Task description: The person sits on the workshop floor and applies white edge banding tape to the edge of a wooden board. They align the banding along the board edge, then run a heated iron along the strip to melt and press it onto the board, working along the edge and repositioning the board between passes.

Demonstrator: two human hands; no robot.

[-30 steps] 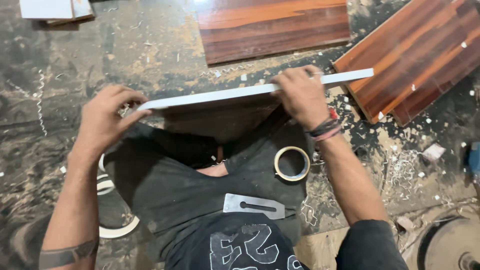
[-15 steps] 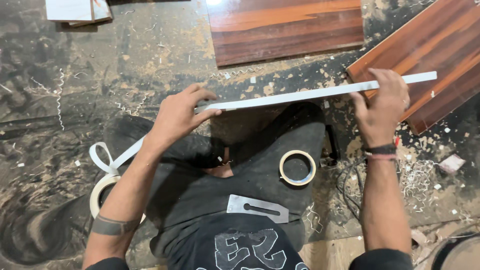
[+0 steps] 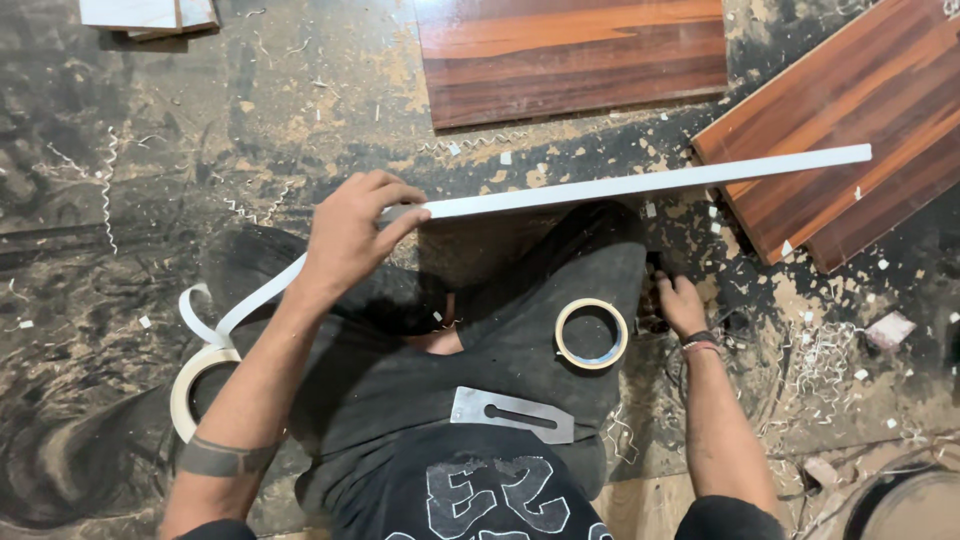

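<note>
Left hand [image 3: 350, 235] clamps near end of long board with white edge banding [image 3: 640, 185], board standing on edge across lap, far end jutting well past right side.

Right hand [image 3: 682, 305] down at floor below board; closed or loose, cannot tell.

Banding tail [image 3: 250, 305] trails off left hand to roll [image 3: 195, 385].

Board looks stiff, fairly light; banding thin, floppy. Best grip: mid-length, on faces.

Tape roll [image 3: 592, 333], metal scraper [image 3: 512, 415] on lap between arms.

A woodworking shop, seen at floor level. The dark floor [image 3: 150, 330] is strewn with sawdust and curled shavings [image 3: 820, 365] around both hands. Beyond the hands lie laminated wood panels [image 3: 570, 55]. A white edge-banding strip [image 3: 640, 185] runs from a roll [image 3: 195, 385] by the left hand [image 3: 350, 235], and a tape roll [image 3: 592, 333] and metal scraper [image 3: 512, 414] rest on the lap.
</note>
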